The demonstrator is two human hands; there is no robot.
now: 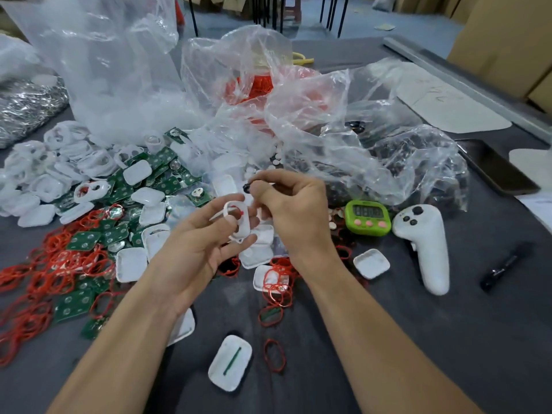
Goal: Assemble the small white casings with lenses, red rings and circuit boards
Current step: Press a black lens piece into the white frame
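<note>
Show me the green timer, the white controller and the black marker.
green timer (366, 211): head view, on its display.
white controller (431, 258): head view, on its handle.
black marker (504, 265): head view, middle of barrel.

On my screen I see the left forearm (119, 339) and the right forearm (373, 324) bare along all their visible length; the left hand (203, 246) and the right hand (295, 210) are bare too.

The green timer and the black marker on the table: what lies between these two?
Between the green timer and the black marker lies a white handheld controller, resting on the grey table. The head view shows this.
</note>
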